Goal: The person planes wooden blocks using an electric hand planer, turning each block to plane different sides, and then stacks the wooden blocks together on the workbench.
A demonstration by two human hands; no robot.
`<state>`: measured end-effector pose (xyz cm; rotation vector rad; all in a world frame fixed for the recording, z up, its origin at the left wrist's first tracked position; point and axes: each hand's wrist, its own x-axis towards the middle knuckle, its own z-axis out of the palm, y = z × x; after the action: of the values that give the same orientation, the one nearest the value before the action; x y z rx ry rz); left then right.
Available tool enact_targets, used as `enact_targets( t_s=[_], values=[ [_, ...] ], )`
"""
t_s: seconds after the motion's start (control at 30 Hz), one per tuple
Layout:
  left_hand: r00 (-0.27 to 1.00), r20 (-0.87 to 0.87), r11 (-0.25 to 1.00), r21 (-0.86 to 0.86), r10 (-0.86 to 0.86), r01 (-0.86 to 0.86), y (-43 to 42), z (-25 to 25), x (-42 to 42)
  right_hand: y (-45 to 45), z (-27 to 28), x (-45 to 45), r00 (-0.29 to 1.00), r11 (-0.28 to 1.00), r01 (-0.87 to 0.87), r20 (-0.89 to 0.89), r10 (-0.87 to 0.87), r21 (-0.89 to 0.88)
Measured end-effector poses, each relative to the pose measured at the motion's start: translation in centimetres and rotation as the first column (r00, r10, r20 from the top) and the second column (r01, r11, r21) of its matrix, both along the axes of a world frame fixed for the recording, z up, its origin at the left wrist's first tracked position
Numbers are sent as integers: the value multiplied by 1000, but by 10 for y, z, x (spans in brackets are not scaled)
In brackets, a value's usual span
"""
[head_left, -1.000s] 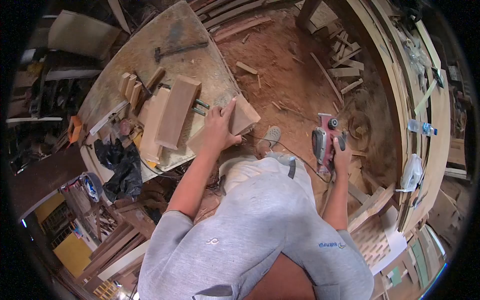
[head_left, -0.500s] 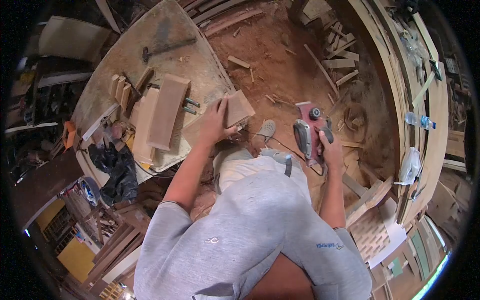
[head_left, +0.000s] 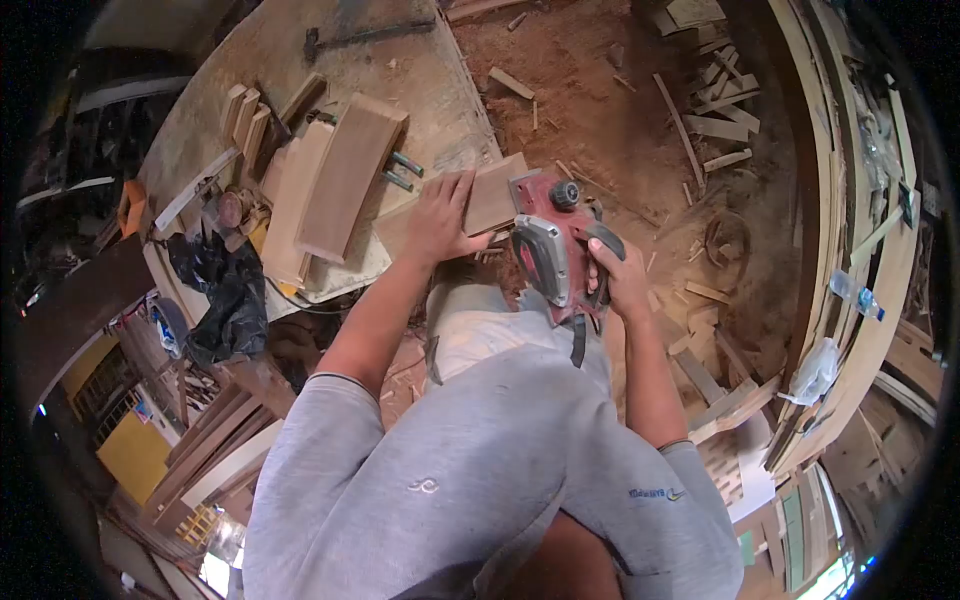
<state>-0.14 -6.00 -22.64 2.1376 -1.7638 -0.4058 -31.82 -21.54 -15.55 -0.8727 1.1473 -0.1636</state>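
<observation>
My left hand [head_left: 441,219] is pressed on a wooden board [head_left: 490,196] at the table's edge, thumb spread toward me. My right hand [head_left: 617,275] is wrapped round the rear handle of a red and grey electric planer [head_left: 548,245]. The planer's front end is at the board's right end; whether they touch, I cannot tell. Left of my left hand, a thicker wooden piece [head_left: 354,180] lies beside other boards, with two green cylinders [head_left: 402,171] near it.
The worktable [head_left: 370,62] bears a hammer [head_left: 368,37], small upright blocks [head_left: 246,122] and a black plastic bag [head_left: 222,300]. Wood offcuts [head_left: 722,105] litter the dirt floor. At the right, long planks [head_left: 850,330] carry a water bottle [head_left: 857,295].
The planer in my right hand has moved left, from over the floor to the end of the board. My left hand has stayed on the board. The view has shifted.
</observation>
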Motion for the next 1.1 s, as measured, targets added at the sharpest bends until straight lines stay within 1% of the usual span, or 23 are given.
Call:
enact_targets(
  t_s=[0.1, 0.2, 0.27, 0.5, 0.6, 0.7, 1.1],
  values=[
    [1000, -1, 1000, -9, -13, 13, -1, -2, 3, -3, -9, 2, 999, 998, -34, 5, 34, -43],
    [999, -16, 998, 44, -34, 35, -2, -5, 6, -9, -17, 11, 1000, 998, -26, 9, 27, -58],
    [999, -12, 999, 17, -39, 39, -2, -7, 7, -14, -20, 19, 1000, 997, -23, -1, 23, -69],
    [998, -9, 998, 12, -55, 55, -1, -5, 8, -27, -11, 43, 999, 992, -39, -15, 38, -121],
    [998, -22, 998, 11, -57, 57, -2, -4, 9, -33, -8, 54, 1000, 993, -25, -10, 24, -118],
    [998, -34, 998, 47, -51, 52, -2, -4, 9, -39, -5, 67, 1000, 994, -10, -27, 7, -111],
    [998, -18, 998, -8, -59, 59, -4, -8, 10, -58, -5, 99, 999, 993, 48, -11, -50, -105]
  ],
)
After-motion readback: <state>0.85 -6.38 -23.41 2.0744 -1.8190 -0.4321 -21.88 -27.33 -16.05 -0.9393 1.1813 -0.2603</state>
